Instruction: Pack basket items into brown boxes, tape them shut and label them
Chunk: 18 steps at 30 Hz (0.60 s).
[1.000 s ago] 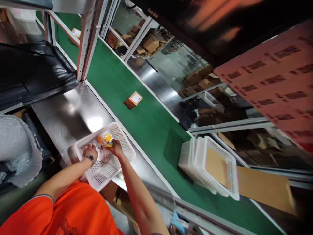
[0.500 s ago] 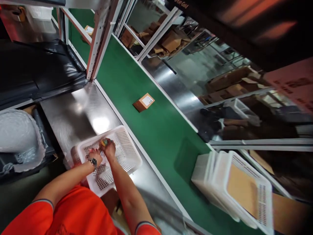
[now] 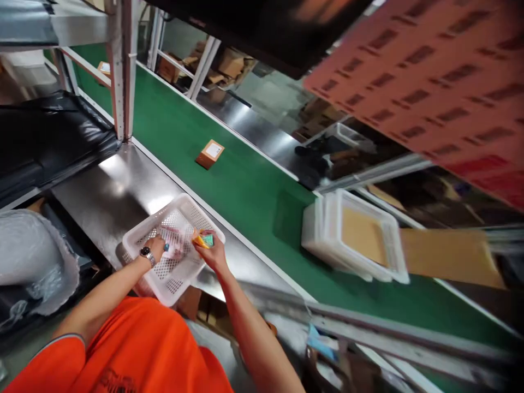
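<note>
A white perforated basket [image 3: 141, 238] sits on the steel worktop [image 3: 118, 191] in front of me. My right hand [image 3: 210, 253] is over the basket's right side, shut on a small yellow and teal packet [image 3: 203, 239]. Inside the basket, my left hand [image 3: 156, 246], with a watch on its wrist, rests on a pale pink packet [image 3: 175, 248]; whether it grips the packet is unclear.
A green conveyor belt [image 3: 245, 191] runs past the worktop, carrying a small cardboard box [image 3: 209, 153] and a stack of white baskets [image 3: 352, 234] with cardboard inside. A bubble-wrap roll [image 3: 28, 256] and black plastic sheet [image 3: 49, 136] lie at left. Shelf posts [image 3: 120, 71] stand behind.
My right hand has moved from the basket's middle to its right edge with the yellow and teal packet. My left hand stays inside the basket. The view has swung.
</note>
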Motion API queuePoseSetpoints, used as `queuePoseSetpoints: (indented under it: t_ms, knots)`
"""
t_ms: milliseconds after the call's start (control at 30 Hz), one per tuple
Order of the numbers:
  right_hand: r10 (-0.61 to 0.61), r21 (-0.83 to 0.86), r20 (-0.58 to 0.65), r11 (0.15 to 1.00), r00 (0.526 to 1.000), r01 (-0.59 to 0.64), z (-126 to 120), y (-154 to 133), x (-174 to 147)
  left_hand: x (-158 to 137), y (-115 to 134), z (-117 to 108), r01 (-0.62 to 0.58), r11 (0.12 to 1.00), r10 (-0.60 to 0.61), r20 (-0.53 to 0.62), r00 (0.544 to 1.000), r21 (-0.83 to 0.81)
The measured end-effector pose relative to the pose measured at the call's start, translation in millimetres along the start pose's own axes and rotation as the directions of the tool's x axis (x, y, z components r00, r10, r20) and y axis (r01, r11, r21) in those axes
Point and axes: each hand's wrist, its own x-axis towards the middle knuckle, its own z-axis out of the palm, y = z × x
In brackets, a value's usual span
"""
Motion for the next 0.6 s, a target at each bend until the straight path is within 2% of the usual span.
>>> queuePoseSetpoints:
  t_ms: [100,200,300,400,433,500,600]
  knots:
    - [0.016,0.178,-0.134,0.984,0.991,0.008,-53.9,18.5,-73.9,-14.2,35.2,4.8,-0.203,0.974,0.211,0.076,0.974,-0.099]
    - [0.125,0.239,-0.265,0.969,0.956,-0.061,-82.4,42.7,-151.0,-40.9,74.5,29.1,-0.379,0.871,0.431,0.113,0.895,-0.313]
    - [0.142,0.206,-0.294,0.975,0.945,-0.082,-85.2,67.7,-204.1,-69.4,101.1,59.4,-0.442,0.828,0.543,0.296,0.786,-0.344]
    - [-0.003,0.077,-0.185,0.997,0.983,0.018,-76.2,87.4,-227.3,-88.3,114.8,80.2,-0.53,0.822,0.555,0.497,0.667,-0.208]
    - [-0.052,0.039,-0.144,0.998,0.988,0.059,-73.3,91.8,-230.5,-92.1,118.0,83.9,-0.561,0.814,0.543,0.537,0.645,-0.149]
    - [-0.105,0.006,-0.082,0.994,0.991,0.106,-69.9,97.5,-233.7,-96.8,124.2,87.4,-0.602,0.798,0.498,0.583,0.642,-0.019]
    - [-0.115,0.004,-0.052,0.993,0.992,0.115,-70.3,102.1,-235.2,-99.6,131.8,88.2,-0.6,0.792,0.44,0.577,0.688,0.113]
